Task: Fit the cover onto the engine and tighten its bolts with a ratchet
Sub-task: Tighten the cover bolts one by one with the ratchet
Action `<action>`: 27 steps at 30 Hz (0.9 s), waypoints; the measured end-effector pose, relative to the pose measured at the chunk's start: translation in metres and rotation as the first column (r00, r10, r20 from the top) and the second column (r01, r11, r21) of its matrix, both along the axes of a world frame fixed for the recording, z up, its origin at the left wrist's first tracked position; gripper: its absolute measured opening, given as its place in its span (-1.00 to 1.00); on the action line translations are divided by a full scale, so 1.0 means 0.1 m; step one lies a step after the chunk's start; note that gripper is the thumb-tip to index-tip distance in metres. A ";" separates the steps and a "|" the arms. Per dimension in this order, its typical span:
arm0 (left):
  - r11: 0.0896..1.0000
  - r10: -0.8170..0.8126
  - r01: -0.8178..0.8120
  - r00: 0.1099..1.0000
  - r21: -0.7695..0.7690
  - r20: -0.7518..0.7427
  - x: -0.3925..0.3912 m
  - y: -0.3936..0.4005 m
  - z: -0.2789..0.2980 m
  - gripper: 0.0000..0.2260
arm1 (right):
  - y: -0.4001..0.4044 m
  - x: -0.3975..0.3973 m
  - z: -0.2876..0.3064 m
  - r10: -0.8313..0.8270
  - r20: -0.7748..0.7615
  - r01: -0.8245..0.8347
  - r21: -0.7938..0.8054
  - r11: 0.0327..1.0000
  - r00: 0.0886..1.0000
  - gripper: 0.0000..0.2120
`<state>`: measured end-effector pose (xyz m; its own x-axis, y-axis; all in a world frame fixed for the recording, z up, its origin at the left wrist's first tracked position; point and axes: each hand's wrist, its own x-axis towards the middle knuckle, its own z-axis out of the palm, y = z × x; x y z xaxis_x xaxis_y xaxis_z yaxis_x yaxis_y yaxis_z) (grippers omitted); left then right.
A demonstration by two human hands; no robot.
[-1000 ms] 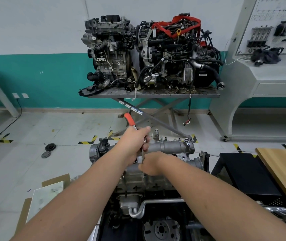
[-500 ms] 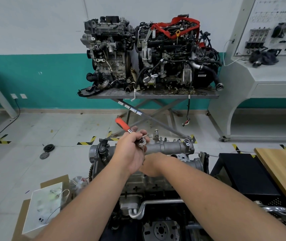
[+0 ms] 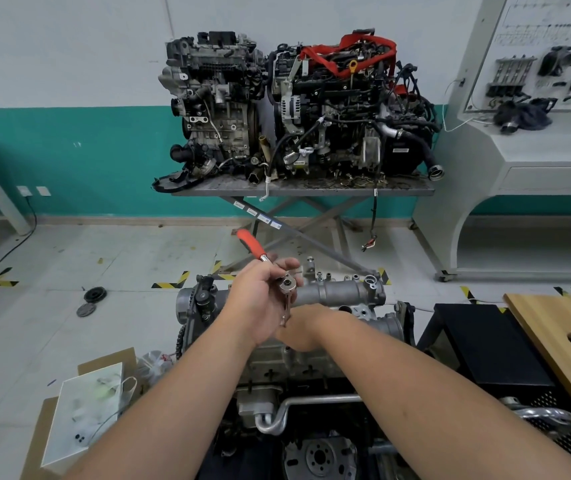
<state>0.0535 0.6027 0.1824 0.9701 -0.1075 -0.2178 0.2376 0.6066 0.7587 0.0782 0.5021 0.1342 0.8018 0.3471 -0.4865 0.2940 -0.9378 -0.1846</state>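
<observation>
Swung leftward since a second ago, the ratchet [image 3: 279, 271] sits gripped in the left hand [image 3: 260, 303], its extension standing down onto the cover [image 3: 339, 292] atop the engine [image 3: 294, 362]. Right hand [image 3: 303, 330] curls around the extension's base; keep it square on the bolt while swinging.

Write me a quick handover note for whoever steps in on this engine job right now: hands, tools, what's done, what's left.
Left hand: grips the ratchet near its head, orange handle pointing up and away.
Right hand: low at the foot of the ratchet's extension, on top of the engine; what its fingers hold is hidden.
Cover: already seated on the engine.
Done: cover fitted, ratchet on a bolt position.
Left: tightening; how many bolts are snug cannot be told, so check each.
</observation>
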 end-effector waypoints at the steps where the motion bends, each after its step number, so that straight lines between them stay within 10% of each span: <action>1: 0.992 -0.039 0.038 0.999 0.125 0.005 0.00 0.00 0.05 -0.78 | -0.01 -0.01 0.01 -0.002 -0.010 0.002 0.011 1.000 1.000 -0.64; 4: 0.798 -0.212 0.177 0.977 0.576 -0.006 0.01 0.01 0.21 -0.81 | -0.03 -0.03 0.03 -0.032 -0.035 0.033 0.025 0.999 0.999 -0.69; 7: 0.219 -0.478 0.100 0.878 0.971 0.017 0.02 0.01 0.31 -0.86 | -0.04 -0.03 0.00 -0.034 -0.028 0.034 0.016 0.999 0.999 -0.72; 11: -0.375 -0.715 -0.481 0.694 0.792 0.082 0.04 0.04 0.20 -0.71 | -0.03 -0.07 0.02 -0.037 0.037 0.034 0.078 0.996 0.999 -0.75; 15: -0.166 -0.650 -0.856 0.468 0.489 0.599 -0.01 0.11 -0.16 -0.57 | -0.03 -0.13 -0.01 -0.129 0.044 0.113 0.261 0.959 0.991 -0.64; 18: 0.029 -0.396 -0.787 0.557 0.616 0.730 -0.07 0.02 -0.42 -0.52 | -0.05 -0.13 0.01 -0.272 -0.103 0.291 0.371 0.882 0.957 -0.63; 20: 0.383 -0.148 -0.591 0.719 0.710 0.679 -0.10 -0.10 -0.49 -0.55 | -0.03 -0.10 0.05 -0.213 -0.131 0.241 0.268 0.933 0.968 -0.70; 22: 0.770 0.153 -0.412 0.860 0.487 0.486 -0.11 -0.24 -0.46 -0.61 | 0.01 -0.08 0.08 -0.102 -0.117 0.123 0.184 0.975 0.988 -0.70; 27: 0.951 0.217 -0.229 0.973 0.210 0.079 0.07 -0.21 -0.36 -0.50 | 0.00 -0.04 0.02 -0.108 -0.051 0.112 0.092 0.989 0.993 -0.74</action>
